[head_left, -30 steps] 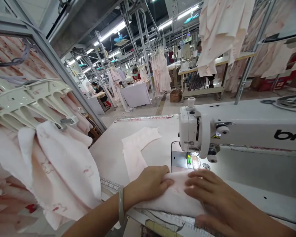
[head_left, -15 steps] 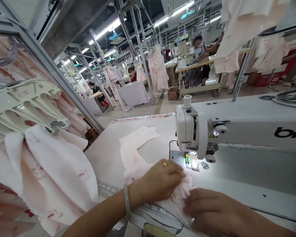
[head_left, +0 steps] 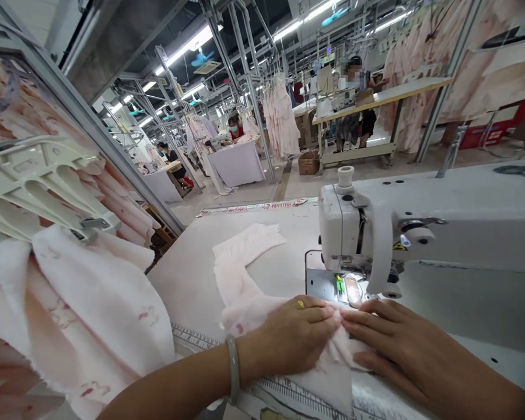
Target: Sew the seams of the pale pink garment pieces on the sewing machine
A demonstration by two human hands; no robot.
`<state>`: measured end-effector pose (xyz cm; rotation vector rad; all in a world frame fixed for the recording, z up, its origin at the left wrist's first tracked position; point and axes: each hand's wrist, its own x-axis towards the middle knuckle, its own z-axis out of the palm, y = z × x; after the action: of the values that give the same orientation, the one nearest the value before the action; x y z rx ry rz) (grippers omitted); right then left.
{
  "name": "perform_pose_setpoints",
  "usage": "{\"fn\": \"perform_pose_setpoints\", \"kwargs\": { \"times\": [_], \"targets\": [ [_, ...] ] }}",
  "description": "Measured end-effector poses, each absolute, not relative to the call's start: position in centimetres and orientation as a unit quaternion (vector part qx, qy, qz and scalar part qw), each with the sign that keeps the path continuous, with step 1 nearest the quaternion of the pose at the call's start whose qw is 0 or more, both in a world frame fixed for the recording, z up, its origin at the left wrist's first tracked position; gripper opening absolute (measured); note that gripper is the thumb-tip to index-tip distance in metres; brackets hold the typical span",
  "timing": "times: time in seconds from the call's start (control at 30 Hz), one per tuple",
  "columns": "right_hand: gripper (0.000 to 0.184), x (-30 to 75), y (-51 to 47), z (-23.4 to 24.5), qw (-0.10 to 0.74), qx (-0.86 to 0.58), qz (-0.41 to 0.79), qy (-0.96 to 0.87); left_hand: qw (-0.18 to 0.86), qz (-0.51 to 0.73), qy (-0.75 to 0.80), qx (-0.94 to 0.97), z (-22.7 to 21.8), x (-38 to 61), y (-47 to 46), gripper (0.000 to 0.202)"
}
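Left hand (head_left: 297, 338) flat and palm-down on the pale pink fabric piece (head_left: 262, 303), fingers together, pinning the cloth to the sewing table (head_left: 192, 274) rather than gripping it — judged a hold that keeps the layers from sliding. Right hand (head_left: 402, 350) likewise flat, fingers extended and close together, fingertips meeting those of the left over the cloth's forward edge; nothing enclosed in either palm. Gold ring on the left hand, pale bangle (head_left: 233, 376) at the left wrist.

Fabric piece mostly beneath and between both hands, its front edge just short of the presser foot (head_left: 352, 289) of the white sewing machine (head_left: 420, 233), which stands directly beyond the fingertips (edge probably squared here for feeding, though the needle itself is too small to make out). Long tail of the same cloth running away from the left hand, up and to its far side across the table. Printed ruler strip (head_left: 297, 394) along the table's near edge, under the wrists.

Left of the left forearm — hanging pink garment pieces (head_left: 91, 315) clipped to a cream plastic hanger rack (head_left: 39, 186). Well beyond the hands, other workers seated at tables amid more hanging garments.
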<state>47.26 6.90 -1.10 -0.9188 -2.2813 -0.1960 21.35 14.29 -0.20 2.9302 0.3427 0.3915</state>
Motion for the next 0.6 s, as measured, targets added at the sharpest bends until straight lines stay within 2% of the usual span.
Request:
{"fn": "perform_pose_setpoints", "kwargs": {
  "times": [0.23,0.6],
  "targets": [
    [0.040,48.4,7.9,-1.6,0.305,-0.359,-0.156,-0.868,0.058,0.121,0.119,0.984,-0.5,23.7,16.0,0.035],
    [0.067,49.4,7.7,-2.7,0.284,-0.393,-0.110,-0.868,0.047,0.136,0.137,0.980,-0.7,24.3,16.1,0.032]
  ]
}}
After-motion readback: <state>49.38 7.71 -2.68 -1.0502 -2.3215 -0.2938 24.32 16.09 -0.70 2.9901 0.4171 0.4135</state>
